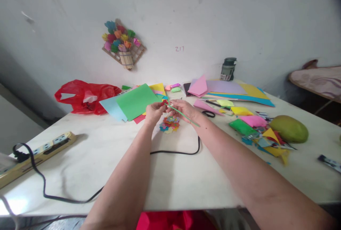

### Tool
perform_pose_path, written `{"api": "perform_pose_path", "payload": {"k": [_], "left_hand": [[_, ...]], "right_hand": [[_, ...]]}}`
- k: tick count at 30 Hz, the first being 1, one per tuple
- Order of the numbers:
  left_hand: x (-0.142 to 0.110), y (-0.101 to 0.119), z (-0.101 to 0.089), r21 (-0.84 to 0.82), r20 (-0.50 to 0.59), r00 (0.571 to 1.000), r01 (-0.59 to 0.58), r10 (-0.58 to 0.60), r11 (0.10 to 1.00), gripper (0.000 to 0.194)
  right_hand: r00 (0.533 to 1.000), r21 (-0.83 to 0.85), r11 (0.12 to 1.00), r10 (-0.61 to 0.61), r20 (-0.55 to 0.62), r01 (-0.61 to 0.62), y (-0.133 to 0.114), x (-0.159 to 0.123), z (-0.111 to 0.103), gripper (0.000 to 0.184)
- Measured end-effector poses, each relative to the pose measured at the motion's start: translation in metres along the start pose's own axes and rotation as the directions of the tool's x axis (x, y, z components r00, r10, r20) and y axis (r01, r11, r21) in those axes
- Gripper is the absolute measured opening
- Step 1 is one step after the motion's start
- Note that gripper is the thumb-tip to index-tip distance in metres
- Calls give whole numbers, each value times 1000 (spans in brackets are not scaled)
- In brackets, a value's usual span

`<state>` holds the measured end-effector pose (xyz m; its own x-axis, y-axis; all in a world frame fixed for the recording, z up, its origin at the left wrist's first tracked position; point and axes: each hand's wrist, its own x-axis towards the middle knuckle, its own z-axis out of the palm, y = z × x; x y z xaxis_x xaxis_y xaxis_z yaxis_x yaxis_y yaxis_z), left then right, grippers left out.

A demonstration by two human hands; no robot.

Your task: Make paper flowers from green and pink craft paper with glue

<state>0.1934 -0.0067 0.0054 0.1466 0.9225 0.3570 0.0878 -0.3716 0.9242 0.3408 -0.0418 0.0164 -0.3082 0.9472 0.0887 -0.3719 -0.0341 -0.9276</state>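
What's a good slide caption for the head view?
Left hand and right hand holding a red piece and thin green strip near colourful cutouts on a white table.

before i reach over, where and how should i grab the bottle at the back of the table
Likely best around the middle of the bottle, from the front, reaching over the lavender sheet: it stands upright, its rounded side faces you, and the wall rises behind it.
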Motion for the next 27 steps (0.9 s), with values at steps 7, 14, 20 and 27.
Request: {"api": "perform_pose_path", "payload": {"k": [7, 14, 20, 27], "left_hand": [[-3, 7, -5, -155, 202, 919, 371, -338, 916, 17], [1, 3, -8, -371, 274, 832, 555, -483, 745, 7], [3, 1, -9, -441, 258, 839, 543, -478, 715, 9], [3, -1, -9, -456, 259, 836, 547, -483, 702, 11]], "right_hand": [[973, 75, 977, -190, -133, 201, -17, 4, -6, 32], [834, -759, 634, -331, -441, -150, -35, 3, -36, 3], [879, -885, -150, -269, -393, -441, -42, -6, -31, 21], [920, -855, -340, -152, -360, -391, -10, -1, -13, 49]]}}
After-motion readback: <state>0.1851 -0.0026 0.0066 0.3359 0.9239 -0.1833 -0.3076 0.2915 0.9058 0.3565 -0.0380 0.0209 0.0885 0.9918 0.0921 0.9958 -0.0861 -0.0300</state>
